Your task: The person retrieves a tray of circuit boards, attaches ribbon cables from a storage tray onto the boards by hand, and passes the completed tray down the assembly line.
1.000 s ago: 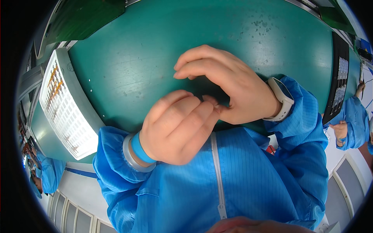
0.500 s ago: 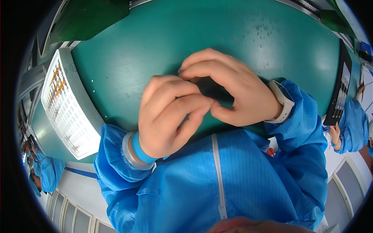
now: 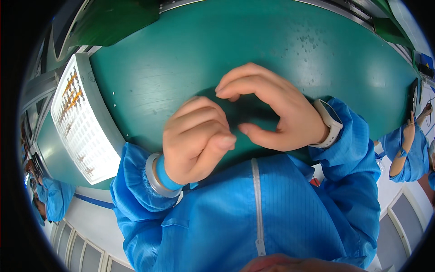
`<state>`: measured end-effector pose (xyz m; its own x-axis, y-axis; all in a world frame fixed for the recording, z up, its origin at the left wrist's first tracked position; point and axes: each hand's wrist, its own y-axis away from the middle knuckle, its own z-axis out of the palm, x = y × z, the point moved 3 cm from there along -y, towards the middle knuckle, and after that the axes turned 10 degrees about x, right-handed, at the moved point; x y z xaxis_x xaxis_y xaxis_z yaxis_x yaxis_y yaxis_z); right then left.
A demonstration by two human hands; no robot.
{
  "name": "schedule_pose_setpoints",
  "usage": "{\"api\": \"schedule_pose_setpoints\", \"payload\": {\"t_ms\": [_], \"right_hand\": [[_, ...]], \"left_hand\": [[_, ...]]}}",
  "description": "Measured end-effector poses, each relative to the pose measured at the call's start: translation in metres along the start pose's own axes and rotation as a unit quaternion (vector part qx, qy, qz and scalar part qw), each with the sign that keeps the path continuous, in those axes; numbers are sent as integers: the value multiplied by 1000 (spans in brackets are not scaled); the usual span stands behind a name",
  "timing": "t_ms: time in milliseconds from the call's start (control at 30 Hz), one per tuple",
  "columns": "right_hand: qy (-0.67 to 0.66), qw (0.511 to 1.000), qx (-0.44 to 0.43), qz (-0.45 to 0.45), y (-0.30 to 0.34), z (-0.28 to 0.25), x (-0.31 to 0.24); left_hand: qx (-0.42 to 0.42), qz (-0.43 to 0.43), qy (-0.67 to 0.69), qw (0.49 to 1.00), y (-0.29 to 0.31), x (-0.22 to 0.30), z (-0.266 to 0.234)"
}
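Observation:
My left hand (image 3: 195,140) is closed in a loose fist above the green table mat (image 3: 181,50), its thumb pressed along the curled index finger. What the fist holds, if anything, is hidden. To its right, my right hand (image 3: 276,113) curves in a C shape, thumb and fingers apart, with nothing visible between them. A gap separates the two hands. A blue band (image 3: 164,174) circles my left wrist, and a white-strapped watch (image 3: 330,124) sits on my right wrist.
A white gridded tray (image 3: 86,122) with small dark and orange parts stands at the left. Tiny white bits (image 3: 114,105) lie near it. Green panels (image 3: 113,22) rise at the far left. At the right edge, a co-worker's hand (image 3: 408,133) is by a dark tray (image 3: 413,97).
My hands have come apart; the left has curled into a fist and dropped slightly. At the right, the co-worker's arm has risen and the dark tray has shifted outward.

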<state>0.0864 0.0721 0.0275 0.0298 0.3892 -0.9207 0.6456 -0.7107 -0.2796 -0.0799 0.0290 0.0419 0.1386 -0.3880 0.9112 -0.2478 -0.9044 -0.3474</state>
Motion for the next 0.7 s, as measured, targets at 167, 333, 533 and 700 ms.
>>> {"api": "schedule_pose_setpoints", "payload": {"t_ms": [167,333,533,700], "right_hand": [[-71,996,49,1,0,-4,1],[-76,997,-3,16,1,-7,0],[-64,998,-5,12,0,-7,-1],[-54,998,-5,8,-1,-7,-2]], "left_hand": [[19,-12,-30,999,-3,0,7],[16,-15,-31,999,-2,0,8],[11,-18,-36,999,-2,0,9],[9,-13,-41,999,-1,-1,10]]}}
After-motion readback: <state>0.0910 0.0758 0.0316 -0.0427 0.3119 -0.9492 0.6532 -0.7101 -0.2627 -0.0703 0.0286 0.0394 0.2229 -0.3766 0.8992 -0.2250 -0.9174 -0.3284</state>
